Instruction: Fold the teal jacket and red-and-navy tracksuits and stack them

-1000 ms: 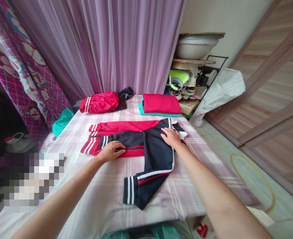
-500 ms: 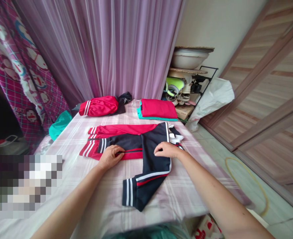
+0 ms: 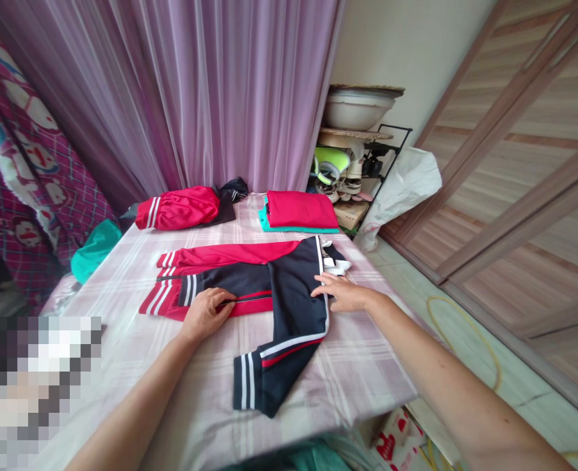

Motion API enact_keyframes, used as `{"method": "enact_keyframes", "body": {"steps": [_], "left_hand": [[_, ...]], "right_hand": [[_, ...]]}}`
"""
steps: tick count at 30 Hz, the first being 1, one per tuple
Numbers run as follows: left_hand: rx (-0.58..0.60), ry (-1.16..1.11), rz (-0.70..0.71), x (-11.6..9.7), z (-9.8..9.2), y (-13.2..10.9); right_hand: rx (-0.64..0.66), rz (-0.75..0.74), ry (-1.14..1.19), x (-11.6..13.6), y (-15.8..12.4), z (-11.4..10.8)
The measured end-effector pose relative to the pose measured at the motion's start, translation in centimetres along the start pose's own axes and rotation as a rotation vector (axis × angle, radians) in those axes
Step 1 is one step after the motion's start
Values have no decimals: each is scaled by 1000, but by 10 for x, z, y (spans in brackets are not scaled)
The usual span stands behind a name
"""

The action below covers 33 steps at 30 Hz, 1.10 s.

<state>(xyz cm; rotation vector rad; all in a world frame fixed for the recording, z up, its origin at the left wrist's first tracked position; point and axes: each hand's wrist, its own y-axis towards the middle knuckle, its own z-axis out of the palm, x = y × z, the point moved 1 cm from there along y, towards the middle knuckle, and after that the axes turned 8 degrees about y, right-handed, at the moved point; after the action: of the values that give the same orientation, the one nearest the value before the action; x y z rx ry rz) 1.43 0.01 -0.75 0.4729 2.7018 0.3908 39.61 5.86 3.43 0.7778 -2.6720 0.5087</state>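
A navy and red track jacket [image 3: 296,288] with white stripes lies partly folded on the checked cloth. One navy sleeve [image 3: 279,366] angles toward me, its striped cuff at the left. My left hand [image 3: 208,313] rests beside the navy cuff near the lower red panel, fingers lying on the fabric. At the jacket's white-trimmed right edge, my right hand [image 3: 340,293] touches the cloth with fingers apart; its palm side is hidden. White and dark fabric [image 3: 335,261] shows just beyond that edge.
A bundled red and navy garment [image 3: 181,208] and a folded red and teal stack [image 3: 301,210] sit at the table's far side. Purple curtains [image 3: 220,91] hang behind. To the right stand a shoe rack [image 3: 391,147], a white bag [image 3: 407,186] and wooden doors [image 3: 505,144].
My right hand has shifted from the navy panel toward the white-trimmed edge, its fingers more spread. The left hand stays near the same spot on the jacket. The view has turned slightly right.
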Motion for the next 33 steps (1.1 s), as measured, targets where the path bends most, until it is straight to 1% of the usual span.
{"method": "enact_keyframes", "body": {"steps": [2,4,6,8,9,11,13,15,17,19,22,25,26,28,30,31,33], "left_hand": [[0,-1,-7,0,0,0],[-3,-8,-4,-1,0,0],[-6,-17,0,-1,0,0],[1,-34,1,0,-1,1],[7,-52,-3,1,-2,2],[24,-102,-9,2,-5,4],[56,-153,-10,1,-11,6],[113,-167,-1,-4,-16,7],[177,-130,16,-13,-19,5],[223,-56,24,-25,-17,-1],[248,54,25,-43,-9,-12],[261,58,41,-52,-8,-18],[269,27,35,-51,-12,-18],[286,-59,-18,-44,-27,-11],[280,-121,-105,-28,-52,1],[258,-124,-141,-19,-67,8],[190,-45,-183,2,-97,23]], "right_hand": [[-39,-35,17,3,-3,2],[-89,-86,41,8,1,2],[-141,-129,84,16,13,-3],[-222,-139,148,28,31,-10],[-282,-118,171,35,41,-13],[-405,-16,167,46,62,-18],[-459,117,111,53,80,-17],[-445,214,73,54,93,-10],[-424,257,71,49,100,0],[-423,279,76,43,102,7],[-432,296,75,35,101,10],[-432,292,93,29,98,7],[-428,282,110,26,96,6],[-414,236,165,19,93,3],[-382,155,236,10,88,2],[-354,104,269,5,86,1],[-298,14,308,-4,81,-1]]}}
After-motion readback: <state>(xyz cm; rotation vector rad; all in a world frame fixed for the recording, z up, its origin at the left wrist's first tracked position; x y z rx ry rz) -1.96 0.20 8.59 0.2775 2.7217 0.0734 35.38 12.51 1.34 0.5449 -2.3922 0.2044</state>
